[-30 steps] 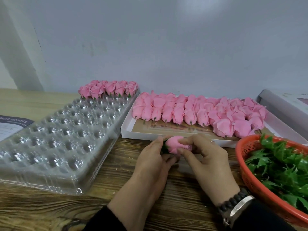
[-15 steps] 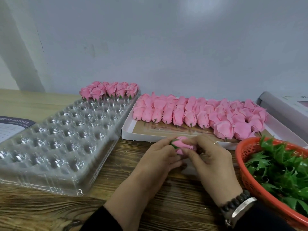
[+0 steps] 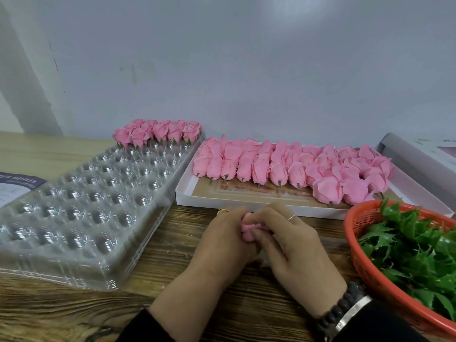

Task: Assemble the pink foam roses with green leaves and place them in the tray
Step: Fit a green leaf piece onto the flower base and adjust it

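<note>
I hold one pink foam rose (image 3: pixel 248 230) between both hands, low over the wooden table (image 3: pixel 172 257) in front of the white box. My left hand (image 3: pixel 222 245) curls its fingers round the rose from the left; my right hand (image 3: pixel 291 243) pinches it from the right, fingertips bent in against the petals. Most of the rose is hidden by my fingers.

The white box (image 3: pixel 187 193) behind my hands holds rows of loose roses (image 3: pixel 278 166) lying on their sides, short stems toward me. To the left, the clear plastic tray (image 3: pixel 81 206) has finished roses (image 3: pixel 158 130) with green bases standing in its far row. The red basket (image 3: pixel 365 262) on my right is heaped with green leaves (image 3: pixel 414 245). A printed sheet (image 3: pixel 14 186) at the far left carries writing too blurred to read.
</note>
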Available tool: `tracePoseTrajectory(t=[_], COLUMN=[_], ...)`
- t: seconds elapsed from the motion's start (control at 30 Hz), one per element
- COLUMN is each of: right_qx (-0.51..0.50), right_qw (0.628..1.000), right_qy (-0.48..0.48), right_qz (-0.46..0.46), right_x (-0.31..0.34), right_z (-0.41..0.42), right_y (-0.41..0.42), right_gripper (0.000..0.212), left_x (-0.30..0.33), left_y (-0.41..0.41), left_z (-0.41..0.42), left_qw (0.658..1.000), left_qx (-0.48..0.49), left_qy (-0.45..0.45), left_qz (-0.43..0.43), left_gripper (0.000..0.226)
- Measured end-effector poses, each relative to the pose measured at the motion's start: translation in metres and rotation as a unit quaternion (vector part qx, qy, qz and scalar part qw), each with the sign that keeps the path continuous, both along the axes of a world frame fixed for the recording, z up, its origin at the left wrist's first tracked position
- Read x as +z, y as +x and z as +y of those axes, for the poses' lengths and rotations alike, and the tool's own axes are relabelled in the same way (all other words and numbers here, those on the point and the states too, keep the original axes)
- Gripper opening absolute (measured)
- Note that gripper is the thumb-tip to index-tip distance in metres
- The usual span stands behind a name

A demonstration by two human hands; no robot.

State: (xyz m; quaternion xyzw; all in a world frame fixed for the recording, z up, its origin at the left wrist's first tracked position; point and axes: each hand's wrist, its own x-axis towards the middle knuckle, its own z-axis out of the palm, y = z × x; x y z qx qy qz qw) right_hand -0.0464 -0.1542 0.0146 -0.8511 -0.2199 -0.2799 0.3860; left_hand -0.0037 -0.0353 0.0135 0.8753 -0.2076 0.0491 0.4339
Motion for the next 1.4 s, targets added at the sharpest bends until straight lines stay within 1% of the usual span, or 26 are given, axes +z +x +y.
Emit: tracePoseTrajectory(t=[0.07,0.1,0.17,0.2,0.23,0.27,0.3,0.33,0.37,0.4,0.47,0.53,0.6,0.7,0.8,0.9,0.97,1.03,1.13,1.2,1.3,1.37,1.4], right_qx=[0.004,0.006,0.008,0.005,-0.004,-0.019,-0.034,-0.049,-0.063,-0.074,-0.074,-0.048,-0.020,-0.014,-0.043,-0.070,-0.077,-0.081,-0.089,-0.077,0.007,0.051,0.060], right_qw=[0.999,0.999,0.999,0.999,0.999,0.998,0.996,0.993,0.991,0.990,0.992,0.994,0.994,0.995,0.996,0.997,0.996,0.996,0.994,0.991,0.970,0.949,0.944], right_qy=[-0.033,-0.045,-0.044,-0.030,-0.006,0.026,0.060,0.086,0.100,0.103,0.095,0.093,0.094,0.080,0.058,0.037,0.036,0.041,0.050,0.090,0.209,0.262,0.268], right_qz=[0.005,0.004,-0.004,-0.016,-0.035,-0.054,-0.064,-0.068,-0.067,-0.061,-0.033,0.014,0.045,0.054,0.051,0.024,0.019,0.016,0.023,0.057,0.126,0.170,0.184], right_x=[0.001,0.001,0.004,0.005,0.005,0.005,0.005,0.004,0.003,0.002,-0.002,-0.005,-0.008,-0.010,-0.010,-0.007,-0.006,-0.005,-0.004,-0.001,0.001,0.002,0.001], right_z=[0.000,-0.001,0.000,0.001,0.002,0.003,0.004,0.003,0.003,0.003,0.003,0.005,0.010,0.013,0.012,0.012,0.013,0.015,0.014,0.013,0.010,0.008,0.008], right_y=[-0.001,-0.002,-0.004,-0.004,-0.004,-0.003,-0.003,-0.002,-0.001,0.000,0.002,0.003,0.004,0.005,0.005,0.004,0.003,0.003,0.001,0.000,0.002,0.004,0.004], right_gripper=[0.014,0.017,0.017,0.016,0.017,0.022,0.026,0.029,0.032,0.036,0.043,0.043,0.043,0.045,0.041,0.038,0.036,0.034,0.034,0.032,0.031,0.026,0.023], left_x=[0.003,0.004,0.007,0.009,0.011,0.011,0.011,0.011,0.008,0.005,0.005,0.008,0.010,0.011,0.008,0.009,0.011,0.011,0.009,0.008,0.010,0.011,0.011], left_y=[-0.004,-0.006,-0.008,-0.009,-0.010,-0.010,-0.009,-0.008,-0.007,-0.003,0.000,0.002,0.001,-0.002,-0.005,-0.009,-0.011,-0.012,-0.012,-0.010,-0.007,-0.006,-0.006], left_z=[-0.002,-0.003,-0.002,-0.001,-0.001,-0.001,-0.002,-0.003,-0.004,-0.004,-0.005,-0.005,-0.005,-0.007,-0.010,-0.011,-0.010,-0.010,-0.010,-0.009,-0.007,-0.007,-0.007], left_qw=[0.999,0.998,0.996,0.991,0.980,0.961,0.936,0.906,0.878,0.849,0.792,0.749,0.719,0.713,0.708,0.720,0.730,0.733,0.731,0.727,0.719,0.723,0.725], left_qx=[-0.021,-0.029,-0.041,-0.054,-0.065,-0.074,-0.076,-0.065,-0.045,-0.030,-0.007,-0.004,0.005,0.002,-0.017,-0.039,-0.058,-0.071,-0.075,-0.088,-0.131,-0.123,-0.106], left_qy=[-0.029,-0.041,-0.068,-0.101,-0.157,-0.228,-0.298,-0.358,-0.405,-0.445,-0.517,-0.562,-0.591,-0.589,-0.585,-0.568,-0.557,-0.553,-0.550,-0.543,-0.536,-0.537,-0.543], left_qz=[0.022,0.031,0.049,0.072,0.102,0.137,0.174,0.215,0.251,0.284,0.324,0.351,0.366,0.380,0.396,0.396,0.391,0.389,0.396,0.410,0.423,0.417,0.410], left_gripper=[0.011,0.013,0.029,0.036,0.038,0.033,0.017,0.007,0.021,0.027,0.028,0.025,0.034,0.043,0.041,0.043,0.040,0.041,0.048,0.050,0.044,0.036,0.032])
